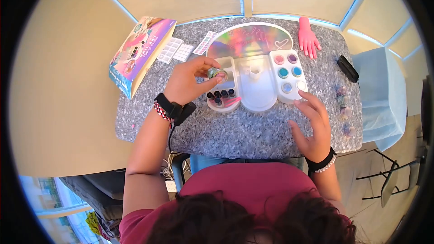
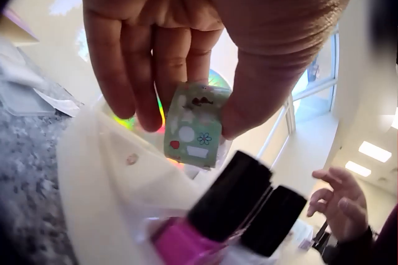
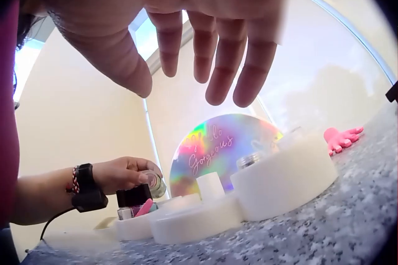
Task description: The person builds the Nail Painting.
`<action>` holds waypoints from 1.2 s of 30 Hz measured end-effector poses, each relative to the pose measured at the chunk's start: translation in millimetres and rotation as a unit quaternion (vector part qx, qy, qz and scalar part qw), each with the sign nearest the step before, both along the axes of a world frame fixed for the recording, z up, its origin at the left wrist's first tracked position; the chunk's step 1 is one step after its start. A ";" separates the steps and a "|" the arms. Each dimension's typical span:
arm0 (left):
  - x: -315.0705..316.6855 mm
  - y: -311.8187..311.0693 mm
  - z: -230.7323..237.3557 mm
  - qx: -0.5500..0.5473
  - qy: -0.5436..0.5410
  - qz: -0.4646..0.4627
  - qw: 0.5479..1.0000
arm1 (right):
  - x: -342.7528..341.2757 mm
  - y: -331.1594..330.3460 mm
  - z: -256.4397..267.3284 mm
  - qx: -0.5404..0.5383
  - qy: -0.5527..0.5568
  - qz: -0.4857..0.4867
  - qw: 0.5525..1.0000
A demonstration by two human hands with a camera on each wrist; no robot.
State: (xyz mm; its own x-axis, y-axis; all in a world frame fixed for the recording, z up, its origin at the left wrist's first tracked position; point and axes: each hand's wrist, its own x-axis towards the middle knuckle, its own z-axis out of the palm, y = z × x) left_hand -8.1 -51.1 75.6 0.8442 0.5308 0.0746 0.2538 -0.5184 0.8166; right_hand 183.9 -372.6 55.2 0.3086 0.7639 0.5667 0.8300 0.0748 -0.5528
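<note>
My left hand pinches a small roll of pale green patterned tape between thumb and fingers. Flowers and other little shapes are printed on the tape. The roll is held over the left compartment of a white nail-art station, above black-capped nail polish bottles. My right hand holds nothing; its fingers are spread and relaxed near the front of the station's right section. That section has several round pots of colour set in it. A pink nail file lies by the polish bottles.
Behind the station rises a shiny rainbow panel. A pink model hand lies at the back right, with a black case and small jars along the right side. An open box and white trays stand at left.
</note>
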 end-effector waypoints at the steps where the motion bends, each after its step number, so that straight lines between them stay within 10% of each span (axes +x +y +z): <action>1: 0.5 3.9 -1.7 0.082 0.007 -0.030 0.996 | -0.6 -2.0 0.0 0.005 -0.006 -0.017 1.000; 13: -1.5 17.2 -4.0 0.374 0.003 -0.192 0.907 | 20.3 -37.0 5.0 0.014 -0.020 -0.075 0.997; 24: -22.4 21.3 24.3 0.106 -0.225 -0.045 0.968 | 85.3 -124.0 24.6 -0.100 -0.032 -0.360 0.927; 36: 70.5 -105.5 13.2 -0.096 -0.196 -0.225 0.950 | 92.1 -136.9 0.1 -0.254 0.092 -0.350 0.897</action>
